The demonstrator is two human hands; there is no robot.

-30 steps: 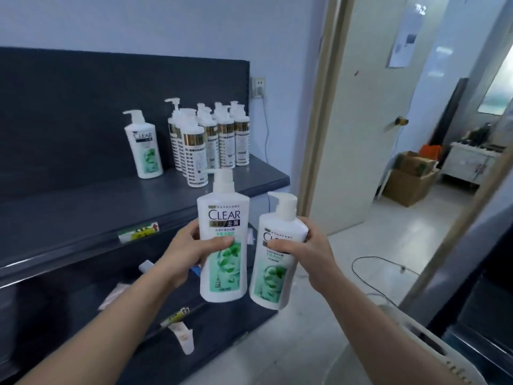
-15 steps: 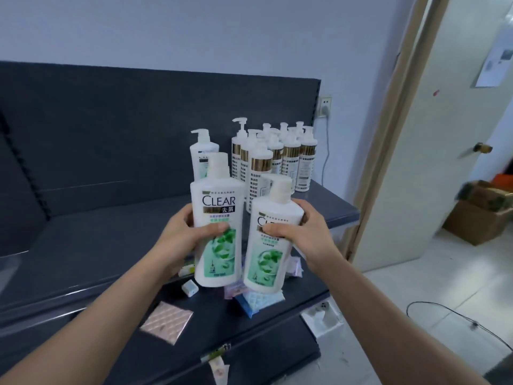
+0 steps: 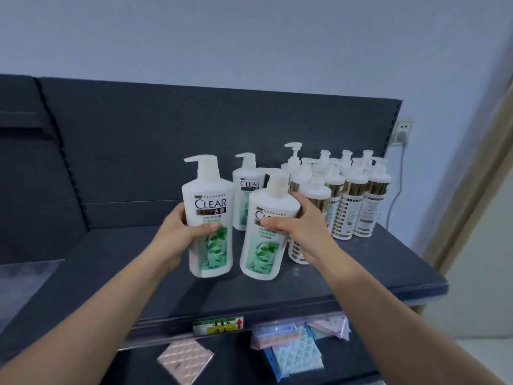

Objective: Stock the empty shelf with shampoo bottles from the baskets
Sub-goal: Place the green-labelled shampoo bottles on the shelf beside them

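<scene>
Placing step. My left hand [image 3: 177, 232] grips the left Clear bottle [image 3: 208, 218], right hand [image 3: 302, 226] grips the right Clear bottle [image 3: 266, 232]; both are upright, low over the shelf [image 3: 347, 276], contact unclear. Next: set both down by the standing Clear bottle [image 3: 247, 187], without knocking the gold-banded bottles [image 3: 358, 201].

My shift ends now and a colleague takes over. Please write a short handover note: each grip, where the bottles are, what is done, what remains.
The left grip holds the first CLEAR bottle upright; the right grip holds the second CLEAR bottle, slightly tilted. Both are low over the shelf; contact cannot be told.
Done: a third CLEAR bottle stands at the back, beside the gold-banded bottles.
Left: set both down near it, then fetch more; the baskets are out of view.
</scene>
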